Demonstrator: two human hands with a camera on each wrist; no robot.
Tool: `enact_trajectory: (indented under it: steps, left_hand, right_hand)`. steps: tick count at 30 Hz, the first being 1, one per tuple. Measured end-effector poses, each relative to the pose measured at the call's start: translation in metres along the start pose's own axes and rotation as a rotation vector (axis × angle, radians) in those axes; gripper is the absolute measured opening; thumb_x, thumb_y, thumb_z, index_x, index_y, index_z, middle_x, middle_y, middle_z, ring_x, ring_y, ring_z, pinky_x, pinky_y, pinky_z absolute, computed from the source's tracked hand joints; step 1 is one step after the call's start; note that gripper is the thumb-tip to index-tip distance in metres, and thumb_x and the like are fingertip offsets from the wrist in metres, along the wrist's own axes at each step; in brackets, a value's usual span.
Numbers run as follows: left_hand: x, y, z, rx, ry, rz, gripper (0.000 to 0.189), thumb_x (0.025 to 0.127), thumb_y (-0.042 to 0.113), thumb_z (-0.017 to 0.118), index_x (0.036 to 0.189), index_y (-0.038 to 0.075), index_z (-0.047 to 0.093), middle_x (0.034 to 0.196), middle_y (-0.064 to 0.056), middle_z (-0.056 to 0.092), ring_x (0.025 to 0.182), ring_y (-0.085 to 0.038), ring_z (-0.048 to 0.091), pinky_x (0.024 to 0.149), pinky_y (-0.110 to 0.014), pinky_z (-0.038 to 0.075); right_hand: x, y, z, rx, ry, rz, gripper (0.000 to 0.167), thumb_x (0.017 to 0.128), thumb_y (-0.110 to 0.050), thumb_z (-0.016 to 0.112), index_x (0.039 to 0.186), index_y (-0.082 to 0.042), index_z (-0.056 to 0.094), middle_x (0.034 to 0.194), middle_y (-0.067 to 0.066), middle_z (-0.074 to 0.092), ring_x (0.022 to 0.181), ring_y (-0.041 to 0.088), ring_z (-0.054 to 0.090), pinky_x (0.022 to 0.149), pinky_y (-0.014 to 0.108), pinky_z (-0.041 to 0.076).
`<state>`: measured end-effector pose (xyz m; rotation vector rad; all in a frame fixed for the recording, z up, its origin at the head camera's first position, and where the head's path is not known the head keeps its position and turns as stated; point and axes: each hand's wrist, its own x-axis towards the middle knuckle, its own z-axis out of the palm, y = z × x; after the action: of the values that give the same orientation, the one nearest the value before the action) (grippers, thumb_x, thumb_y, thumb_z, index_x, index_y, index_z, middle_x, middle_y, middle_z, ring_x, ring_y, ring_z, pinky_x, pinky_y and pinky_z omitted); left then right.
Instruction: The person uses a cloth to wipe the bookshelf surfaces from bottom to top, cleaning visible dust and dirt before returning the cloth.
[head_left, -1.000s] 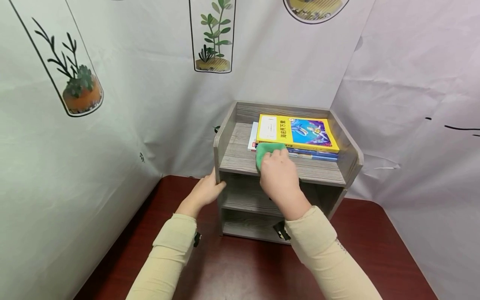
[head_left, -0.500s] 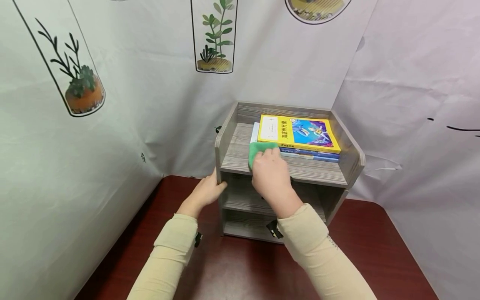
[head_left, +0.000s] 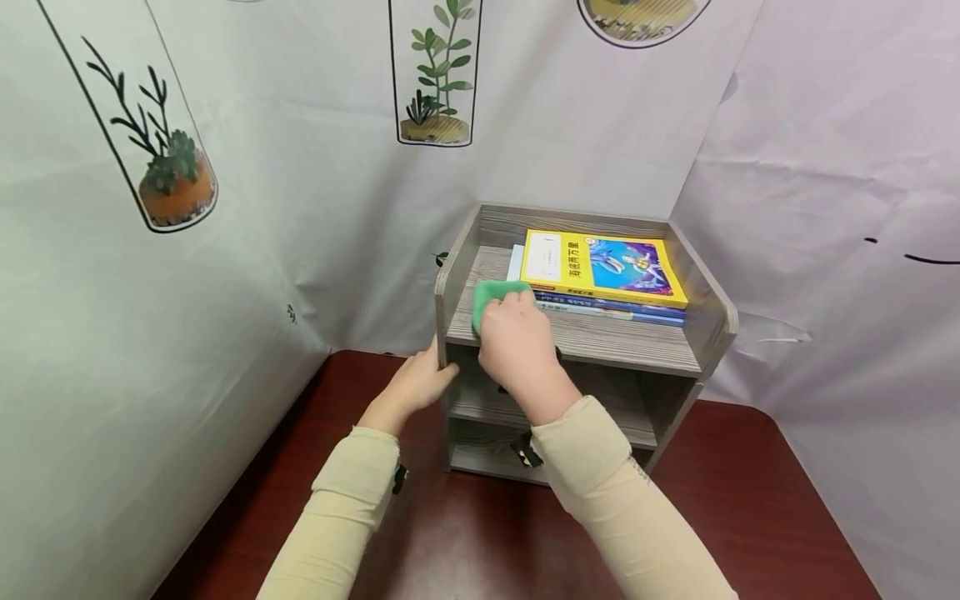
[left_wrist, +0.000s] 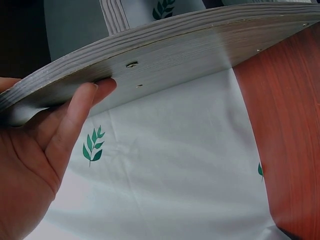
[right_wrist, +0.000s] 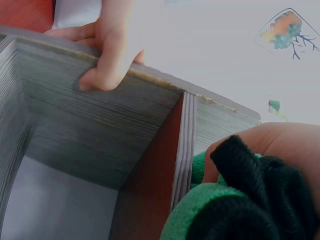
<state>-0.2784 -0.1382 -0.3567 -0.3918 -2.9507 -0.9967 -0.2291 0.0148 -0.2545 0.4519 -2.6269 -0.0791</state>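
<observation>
Reddish-brown tabletop [head_left: 285, 467] stretches between a plant-printed wall sheet [head_left: 322, 183] and a grey wood-grain shelf unit [head_left: 677, 423], where my left hand [head_left: 416, 382] grips the left side panel [head_left: 459, 267] near its front edge, thumb inside, fingers along the outer face. A narrow strip of board separates that panel from the green cloth [head_left: 489, 298], clutched in my right hand [head_left: 517, 343] on the top shelf [head_left: 630, 346], near its front edge. Just beside it, a yellow book [head_left: 600, 265] tops a stack; whether cloth and stack touch, I cannot tell. A band of board fronts the books up to the right side panel [head_left: 701, 283].
</observation>
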Motion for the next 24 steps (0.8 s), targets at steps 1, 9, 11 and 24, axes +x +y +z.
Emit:
enact_trajectory:
  steps: [1, 9, 11, 24]
  left_hand:
    - [0.000, 0.000, 0.000, 0.001, 0.000, 0.002, 0.065, 0.092, 0.027, 0.045, 0.147, 0.016, 0.012, 0.053, -0.001, 0.041, 0.044, -0.017, 0.035, 0.048, -0.033, 0.033]
    - [-0.002, 0.000, 0.000, -0.046, -0.020, 0.006, 0.065, 0.093, 0.027, 0.043, 0.148, 0.022, 0.009, 0.052, -0.001, 0.041, 0.040, -0.016, 0.033, 0.043, -0.031, 0.031]
    - [-0.003, 0.000, 0.000, -0.056, -0.023, 0.007, 0.063, 0.094, 0.027, 0.043, 0.148, 0.021, 0.010, 0.051, -0.001, 0.041, 0.039, -0.015, 0.032, 0.042, -0.031, 0.031]
    - [-0.003, -0.002, 0.000, -0.058, -0.047, 0.023, 0.061, 0.095, 0.028, 0.041, 0.146, 0.024, 0.008, 0.057, -0.003, 0.044, 0.042, -0.017, 0.032, 0.047, -0.034, 0.033]
  right_hand:
    - [0.001, -0.001, 0.000, 0.007, -0.001, -0.003, 0.030, 0.077, -0.013, 0.065, 0.099, 0.006, 0.063, 0.088, 0.020, 0.058, 0.084, 0.029, 0.050, 0.059, 0.038, 0.050]
    - [0.017, -0.010, -0.002, 0.099, -0.097, 0.011, 0.015, 0.080, -0.014, 0.059, 0.086, -0.002, 0.065, 0.093, 0.018, 0.058, 0.091, 0.032, 0.052, 0.072, 0.043, 0.048]
    - [0.020, -0.012, -0.003, 0.121, -0.121, 0.014, 0.012, 0.079, -0.014, 0.058, 0.080, -0.005, 0.065, 0.093, 0.018, 0.059, 0.092, 0.032, 0.052, 0.075, 0.043, 0.048]
    - [0.026, 0.015, -0.017, 0.601, -0.389, 0.076, 0.062, 0.084, -0.052, 0.048, 0.131, -0.012, 0.042, 0.109, 0.007, 0.058, 0.091, 0.020, 0.056, 0.074, 0.035, 0.046]
